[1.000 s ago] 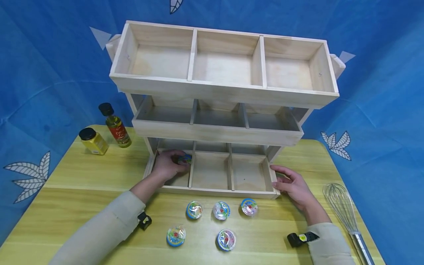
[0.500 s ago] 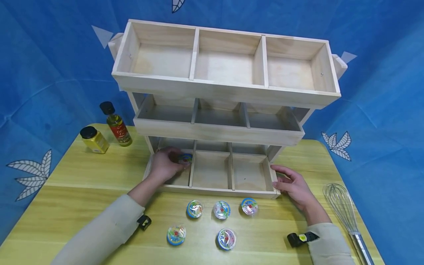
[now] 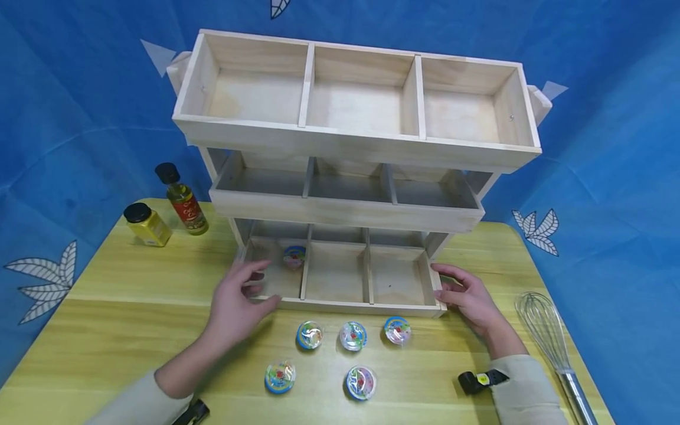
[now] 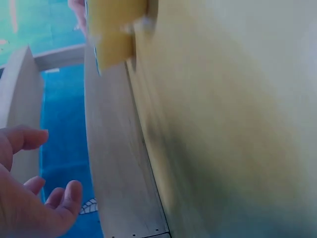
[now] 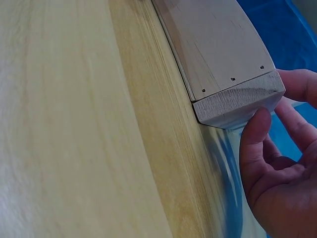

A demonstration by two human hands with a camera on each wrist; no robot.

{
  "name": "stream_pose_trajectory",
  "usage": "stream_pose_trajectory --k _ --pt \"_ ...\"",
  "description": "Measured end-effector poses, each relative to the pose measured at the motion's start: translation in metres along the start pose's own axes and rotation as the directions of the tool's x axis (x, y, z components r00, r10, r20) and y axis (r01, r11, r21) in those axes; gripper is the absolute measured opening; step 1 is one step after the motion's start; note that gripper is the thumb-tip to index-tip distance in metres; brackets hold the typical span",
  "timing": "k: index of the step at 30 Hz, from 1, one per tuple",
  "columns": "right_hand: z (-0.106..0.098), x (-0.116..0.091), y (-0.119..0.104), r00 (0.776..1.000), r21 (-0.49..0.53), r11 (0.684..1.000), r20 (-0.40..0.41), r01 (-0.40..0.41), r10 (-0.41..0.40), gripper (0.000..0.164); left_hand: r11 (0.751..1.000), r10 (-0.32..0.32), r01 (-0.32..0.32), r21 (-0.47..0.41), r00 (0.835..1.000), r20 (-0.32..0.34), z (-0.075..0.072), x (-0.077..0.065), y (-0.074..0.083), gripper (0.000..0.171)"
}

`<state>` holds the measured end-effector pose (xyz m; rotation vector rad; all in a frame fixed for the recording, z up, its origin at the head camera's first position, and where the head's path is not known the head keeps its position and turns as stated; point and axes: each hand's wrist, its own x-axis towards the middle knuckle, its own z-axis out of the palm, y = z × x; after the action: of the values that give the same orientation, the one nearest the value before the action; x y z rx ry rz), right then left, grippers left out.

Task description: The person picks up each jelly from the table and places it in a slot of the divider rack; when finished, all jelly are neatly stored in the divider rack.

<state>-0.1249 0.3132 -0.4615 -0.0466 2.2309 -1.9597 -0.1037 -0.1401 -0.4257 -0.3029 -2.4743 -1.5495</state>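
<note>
A small round plastic-wrapped piece with a blue rim and bright print (image 3: 294, 257) sits in the left compartment of the bottom tier of the wooden shelf (image 3: 361, 308). My left hand (image 3: 239, 304) is just in front of that compartment, apart from the piece, its fingers loosely bent with nothing between them; the left wrist view also shows this hand (image 4: 37, 188) holding nothing. My right hand (image 3: 473, 298) holds the right end of the bottom tier. In the right wrist view, the thumb (image 5: 256, 131) lies against the outer end wall and the index finger reaches its upper edge.
Several similar round pieces, one near the middle (image 3: 353, 336), lie in front of the shelf. A yellow jar (image 3: 151, 228) and an oil bottle (image 3: 187, 206) stand at the left. A whisk (image 3: 552, 342) lies at the right. The upper tier (image 3: 361, 137) overhangs the lower ones.
My left hand has let go of the round piece in the left compartment and drawn back toward the front left, its fingers spreading. The right hand keeps its place on the shelf end.
</note>
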Motion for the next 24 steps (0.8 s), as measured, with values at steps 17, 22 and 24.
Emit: stream_pose_trajectory --k 17,22,24 --pt "0.000 0.000 0.000 1.000 -0.001 1.000 -0.002 -0.017 0.017 0.061 0.943 -0.264 0.318 -0.099 0.895 0.360 -0.017 -0.068 0.003 0.064" --pt "0.001 0.000 0.000 1.000 0.012 1.000 -0.006 -0.011 0.011 0.061 0.933 -0.238 0.337 -0.126 0.839 0.489 -0.015 -0.077 -0.004 0.062" --pt "0.001 0.000 0.000 1.000 0.019 1.000 -0.007 -0.010 0.010 0.061 0.925 -0.235 0.354 -0.137 0.818 0.525 -0.013 -0.079 -0.005 0.061"
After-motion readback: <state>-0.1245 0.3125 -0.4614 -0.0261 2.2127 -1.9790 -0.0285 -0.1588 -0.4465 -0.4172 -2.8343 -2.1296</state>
